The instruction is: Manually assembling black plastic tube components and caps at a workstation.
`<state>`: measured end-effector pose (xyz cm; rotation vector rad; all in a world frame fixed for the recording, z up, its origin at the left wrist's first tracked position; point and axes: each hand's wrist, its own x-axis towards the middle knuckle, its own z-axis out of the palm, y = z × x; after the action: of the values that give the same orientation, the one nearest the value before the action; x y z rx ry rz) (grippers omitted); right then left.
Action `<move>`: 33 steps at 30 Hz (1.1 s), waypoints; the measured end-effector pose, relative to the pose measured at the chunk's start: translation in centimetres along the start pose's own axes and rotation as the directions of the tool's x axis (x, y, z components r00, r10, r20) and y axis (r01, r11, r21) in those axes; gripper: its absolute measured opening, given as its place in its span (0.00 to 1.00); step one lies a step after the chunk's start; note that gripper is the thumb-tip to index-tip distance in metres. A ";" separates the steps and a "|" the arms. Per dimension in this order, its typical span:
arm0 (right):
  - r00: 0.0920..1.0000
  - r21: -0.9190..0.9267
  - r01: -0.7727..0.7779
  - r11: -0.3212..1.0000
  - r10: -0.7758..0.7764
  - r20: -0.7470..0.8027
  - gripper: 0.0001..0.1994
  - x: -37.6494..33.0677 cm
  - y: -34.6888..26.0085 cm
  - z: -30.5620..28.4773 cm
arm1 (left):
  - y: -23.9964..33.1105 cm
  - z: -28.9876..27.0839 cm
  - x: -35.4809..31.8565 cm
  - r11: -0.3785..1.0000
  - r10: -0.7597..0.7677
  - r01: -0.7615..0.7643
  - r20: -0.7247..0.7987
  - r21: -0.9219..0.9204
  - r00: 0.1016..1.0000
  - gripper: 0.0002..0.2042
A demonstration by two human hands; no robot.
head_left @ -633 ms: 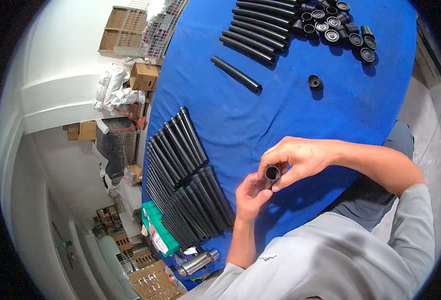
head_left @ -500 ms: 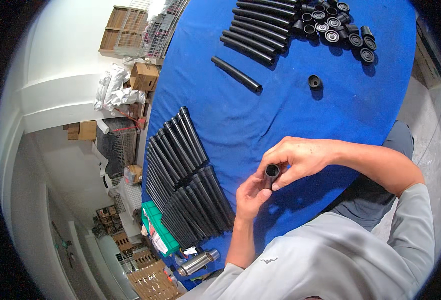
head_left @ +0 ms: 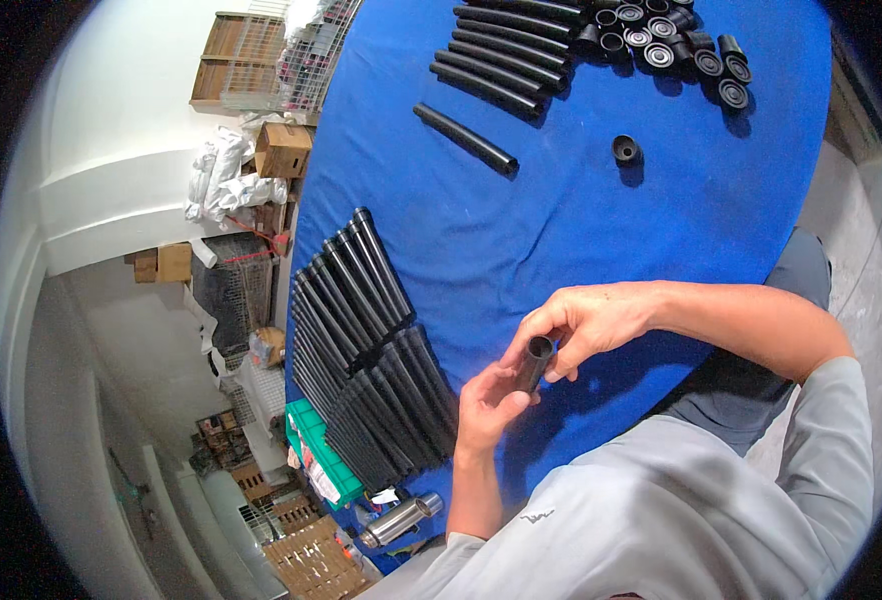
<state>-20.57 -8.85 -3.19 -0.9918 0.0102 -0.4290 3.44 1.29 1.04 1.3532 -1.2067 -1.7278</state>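
Note:
A short stretch of black tube (head_left: 534, 369) shows between my two hands, its round open end facing up and tilted away to the right. My left hand (head_left: 487, 408) is closed around its lower left side. Curled over the far side and the right of it is my right hand (head_left: 593, 325), thumb close to the rim. How far the tube reaches below the fingers is hidden. Beyond my hands on the blue cloth lie a single black tube (head_left: 466, 138) and, to its right, a lone black end cap (head_left: 625, 150) with its opening up.
Rows of black tubes with collared ends (head_left: 361, 290) cover the left of the blue tablecloth (head_left: 521, 235). Plain black tubes (head_left: 501, 60) lie at the far side, beside several black caps (head_left: 661, 50). A green crate (head_left: 323, 455) and a steel flask (head_left: 401, 520) sit near left.
Both hands have moved slightly left with the tube. The tube now leans more, showing more of its side. The tubes and caps on the cloth keep their arrangement.

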 end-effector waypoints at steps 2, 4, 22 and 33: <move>0.999 0.006 0.019 1.000 -0.019 0.050 0.18 0.2 0.5 0.0 | 0.4 0.3 -0.1 1.000 -0.007 0.006 0.013 0.016 1.000 0.17; 0.997 -0.036 0.041 0.999 -0.039 0.062 0.18 0.3 0.6 0.0 | 0.5 0.4 0.1 0.999 -0.013 0.012 0.027 0.032 1.000 0.19; 0.978 -0.423 0.193 0.886 -0.211 0.004 0.14 -0.9 -2.3 -0.8 | 2.1 1.3 2.3 0.939 -0.221 0.272 0.236 -0.210 0.946 0.25; 0.718 -0.284 0.177 0.942 -0.321 -0.618 0.14 -0.5 -4.1 -2.7 | 0.0 4.9 15.0 0.706 0.615 -0.543 0.015 -0.454 0.788 0.19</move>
<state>-22.97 -12.72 -1.46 -1.0019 0.5810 -1.0398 -5.40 -10.54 -4.46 0.4820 -1.0928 -1.5192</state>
